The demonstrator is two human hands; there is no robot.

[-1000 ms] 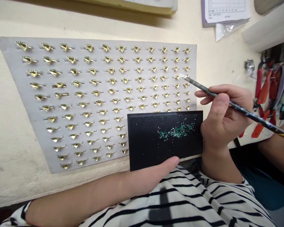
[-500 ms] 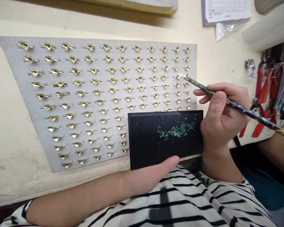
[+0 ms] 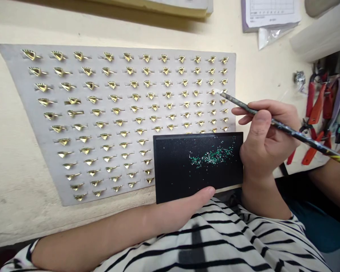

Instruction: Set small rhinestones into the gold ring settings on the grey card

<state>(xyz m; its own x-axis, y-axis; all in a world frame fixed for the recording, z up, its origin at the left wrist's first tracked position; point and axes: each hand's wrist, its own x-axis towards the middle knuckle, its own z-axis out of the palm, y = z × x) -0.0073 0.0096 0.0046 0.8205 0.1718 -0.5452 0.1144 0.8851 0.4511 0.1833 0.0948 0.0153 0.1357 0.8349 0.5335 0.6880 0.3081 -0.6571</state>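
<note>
My right hand (image 3: 265, 139) grips a dark thin stick (image 3: 286, 130) like a pen. Its pale tip touches a gold ring near the right edge of the grey foam board (image 3: 31, 124), in the fourth row. The board carries several rows of gold triangular rings (image 3: 136, 97). A black tray (image 3: 198, 166) with tiny green and clear stones (image 3: 211, 155) lies over the board's lower right corner. My left hand (image 3: 187, 207) rests at the tray's near edge, its thumb against the tray; its fingers are hidden.
Red-handled pliers (image 3: 314, 113) and other tools lie at the right. Papers (image 3: 269, 15) and a small plastic bag (image 3: 270, 36) sit at the back right. A pale roll (image 3: 320, 37) lies beyond the tools. Another person's arm (image 3: 333, 185) shows at the right edge.
</note>
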